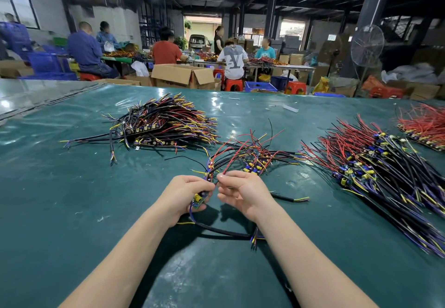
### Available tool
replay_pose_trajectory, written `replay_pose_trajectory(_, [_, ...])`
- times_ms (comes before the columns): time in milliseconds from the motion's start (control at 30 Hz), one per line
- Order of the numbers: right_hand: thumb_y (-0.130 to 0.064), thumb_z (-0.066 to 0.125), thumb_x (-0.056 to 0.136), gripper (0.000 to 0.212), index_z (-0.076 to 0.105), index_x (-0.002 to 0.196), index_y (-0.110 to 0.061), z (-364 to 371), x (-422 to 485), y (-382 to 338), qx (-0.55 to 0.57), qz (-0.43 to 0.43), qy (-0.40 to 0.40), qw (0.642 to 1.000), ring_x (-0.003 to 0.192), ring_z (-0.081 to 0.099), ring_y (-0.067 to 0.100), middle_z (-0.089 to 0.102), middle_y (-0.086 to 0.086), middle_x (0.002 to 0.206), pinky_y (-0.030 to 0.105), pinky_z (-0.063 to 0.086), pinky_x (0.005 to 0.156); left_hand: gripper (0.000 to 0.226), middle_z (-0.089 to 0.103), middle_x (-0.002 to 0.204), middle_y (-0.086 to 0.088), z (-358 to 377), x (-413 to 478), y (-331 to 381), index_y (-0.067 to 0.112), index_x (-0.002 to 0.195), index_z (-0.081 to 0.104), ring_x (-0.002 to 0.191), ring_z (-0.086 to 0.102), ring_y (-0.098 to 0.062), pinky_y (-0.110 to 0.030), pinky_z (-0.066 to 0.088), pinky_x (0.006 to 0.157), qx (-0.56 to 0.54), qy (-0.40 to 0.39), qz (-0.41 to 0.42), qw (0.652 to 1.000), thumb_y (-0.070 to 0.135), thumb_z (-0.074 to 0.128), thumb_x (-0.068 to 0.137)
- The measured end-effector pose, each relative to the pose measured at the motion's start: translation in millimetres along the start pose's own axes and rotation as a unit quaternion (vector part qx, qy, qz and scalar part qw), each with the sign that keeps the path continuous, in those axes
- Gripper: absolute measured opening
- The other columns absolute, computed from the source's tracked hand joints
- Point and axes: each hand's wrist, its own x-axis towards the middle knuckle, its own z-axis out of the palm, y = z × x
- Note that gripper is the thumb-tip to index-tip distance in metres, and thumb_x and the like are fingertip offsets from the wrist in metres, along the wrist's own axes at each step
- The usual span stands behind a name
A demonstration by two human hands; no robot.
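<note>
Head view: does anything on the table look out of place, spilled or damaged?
Little stands out. A short black cable lies alone right of the right hand, apart from the piles, and white scraps litter the table's far side. The left hand grips a board, the right pinches a red wire; no damage shows.

Perhaps four wire piles (166,124) (252,158) (375,163) (423,129), two hands (190,192) (243,192)

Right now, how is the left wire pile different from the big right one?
The left pile looks mostly black with yellow and purple tips; the right pile shows lots of bright red wires. The left pile is a bunched mound; the right pile stretches in a long row toward the near edge. Both are wired little boards on the green table.
</note>
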Motion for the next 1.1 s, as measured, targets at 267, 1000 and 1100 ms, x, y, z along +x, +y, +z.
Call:
replay_pose_trajectory(267, [0.005,0.066,0.078,0.016,0.061,0.066,-0.003,-3,1,3,-0.007,-0.042,0.026,0.999,0.04,0.055,0.007,0.058,-0.002,0.044,0.017,0.05,0.045,0.027,0.058,0.053,0.003,2,-2,0,0.017,0.058,0.064,0.045,0.053,-0.005,-0.015,0.044,0.044,0.023,-0.015,0.011,1.0,0.008,0.064,0.083])
replay_pose_trajectory(1000, [-0.002,0.059,0.087,0.022,0.055,0.065,-0.005,-39,12,-21,0.344,-0.056,0.177,0.92,0.028,0.05,0.004,0.054,-0.001,0.035,0.014,0.043,0.033,0.032,0.055,0.045,0.002,-7,-5,0,0.014,0.054,0.064,0.04,0.048,-0.005,-0.015,0.041,0.042,0.152,-0.084,0.089,0.981,-0.006,0.063,0.079])
replay_pose_trajectory(1100, [-0.009,0.056,0.09,0.024,0.052,0.067,-0.008,-66,11,-31,0.39,-0.068,0.2,0.896,0.027,0.048,0.003,0.052,-0.004,0.034,0.013,0.043,0.034,0.041,0.052,0.043,0.005,-20,-4,0,0.018,0.047,0.063,0.037,0.047,-0.004,-0.014,0.04,0.04,0.17,-0.053,0.077,0.981,-0.008,0.06,0.08])
